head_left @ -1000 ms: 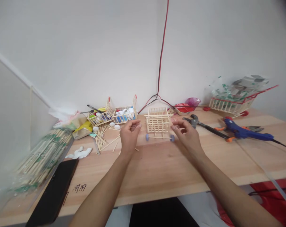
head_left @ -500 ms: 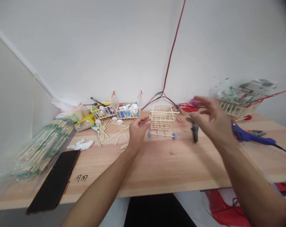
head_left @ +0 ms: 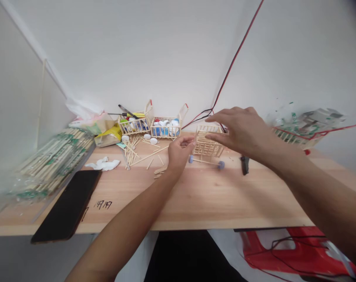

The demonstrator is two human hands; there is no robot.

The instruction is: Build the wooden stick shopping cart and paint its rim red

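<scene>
A miniature shopping cart (head_left: pixel 207 147) built of thin wooden sticks stands on the table in front of me, with blue bottle-cap wheels at its near end. My left hand (head_left: pixel 180 153) has its fingers closed at the cart's left side; the exact contact is partly hidden. Over the cart's right side hovers my right hand (head_left: pixel 239 127), thumb and fingers apart. It covers the cart's upper right corner, and I see nothing held in it. Loose cut sticks (head_left: pixel 132 152) and short stick pieces (head_left: pixel 160 171) lie left of my left hand.
Behind stand two small stick carts (head_left: pixel 133 126) (head_left: pixel 165 128) with bottle caps inside. Bagged sticks (head_left: pixel 53 164) and a black phone-like slab (head_left: pixel 68 207) lie left. A black-handled tool (head_left: pixel 244 165) and a larger red-rimmed cart (head_left: pixel 295 138) are right. A red stool (head_left: pixel 263 250) is below.
My right hand has moved left, from beside the cart to over its right side. My left hand stays at the cart's left side. The whole view has shifted slightly.
</scene>
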